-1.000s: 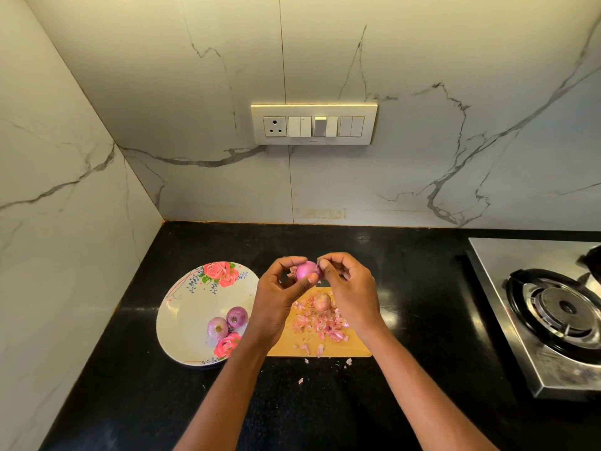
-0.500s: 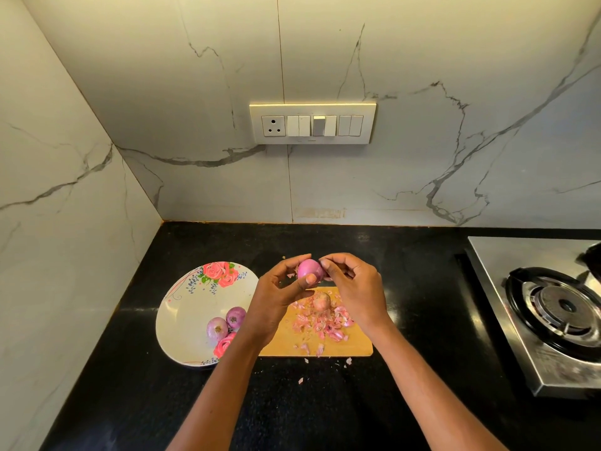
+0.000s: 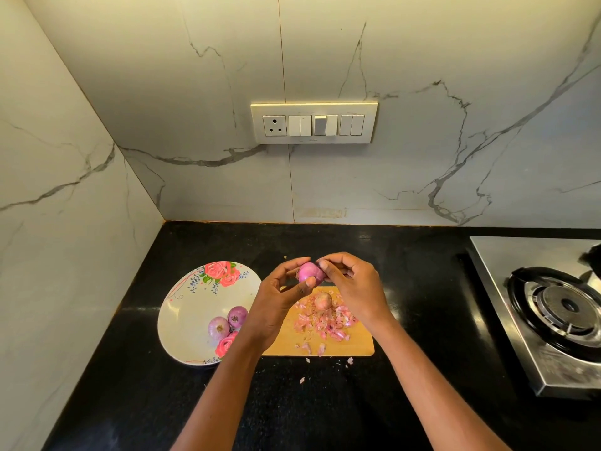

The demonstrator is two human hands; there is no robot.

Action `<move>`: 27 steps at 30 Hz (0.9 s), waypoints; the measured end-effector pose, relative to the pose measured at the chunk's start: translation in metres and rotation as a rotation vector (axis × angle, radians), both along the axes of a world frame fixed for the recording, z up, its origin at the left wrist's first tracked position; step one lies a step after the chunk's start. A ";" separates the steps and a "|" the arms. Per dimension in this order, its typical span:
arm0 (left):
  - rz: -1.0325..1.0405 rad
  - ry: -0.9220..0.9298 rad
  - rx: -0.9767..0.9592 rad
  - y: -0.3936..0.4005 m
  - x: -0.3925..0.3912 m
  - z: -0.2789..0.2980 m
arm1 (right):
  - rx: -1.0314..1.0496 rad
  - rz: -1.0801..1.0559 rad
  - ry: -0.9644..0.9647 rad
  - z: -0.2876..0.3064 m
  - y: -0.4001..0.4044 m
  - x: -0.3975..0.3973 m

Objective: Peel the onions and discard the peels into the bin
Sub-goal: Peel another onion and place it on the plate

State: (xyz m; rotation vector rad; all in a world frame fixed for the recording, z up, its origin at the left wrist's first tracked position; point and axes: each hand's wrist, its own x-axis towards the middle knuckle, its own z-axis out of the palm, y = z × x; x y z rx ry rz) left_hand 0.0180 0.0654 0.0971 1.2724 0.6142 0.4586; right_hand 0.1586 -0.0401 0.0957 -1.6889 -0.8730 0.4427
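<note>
Two hands are working on one pink onion point(image 3: 309, 272), which I am holding up above the far edge of the wooden cutting board point(image 3: 357, 343). My left hand point(image 3: 276, 304) is gripping the onion from its left side, fingers curled over the top and the thumb pressing on its near face. My right hand point(image 3: 353, 284) is closing on the onion's right end, fingertips pinching at the skin there; whether a peel is coming away under them, I cannot tell. One paler onion point(image 3: 323, 300) is sitting on the board below my hands, with a heap of pink peels point(image 3: 325, 323) lying beside and in front of it. Several peel scraps point(image 3: 350, 360) are lying off the board's near edge on the black countertop point(image 3: 130, 385). Two purple onions point(image 3: 227, 322) are resting, touching each other, in the near part of the floral plate point(image 3: 185, 307), which is standing just left of the board. At right, a steel gas stove point(image 3: 553, 320) is occupying the counter, well apart from the board. On the marble wall behind, a switch panel point(image 3: 313, 123) is showing.
</note>
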 end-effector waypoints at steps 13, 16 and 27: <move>0.029 0.004 -0.007 0.001 -0.005 0.003 | -0.023 0.127 0.077 0.005 -0.005 0.001; 0.001 0.013 0.022 0.005 -0.008 0.003 | -0.068 0.201 0.153 0.008 -0.007 0.005; -0.015 0.030 0.118 0.002 -0.012 0.004 | 0.017 0.080 0.274 -0.001 -0.004 0.000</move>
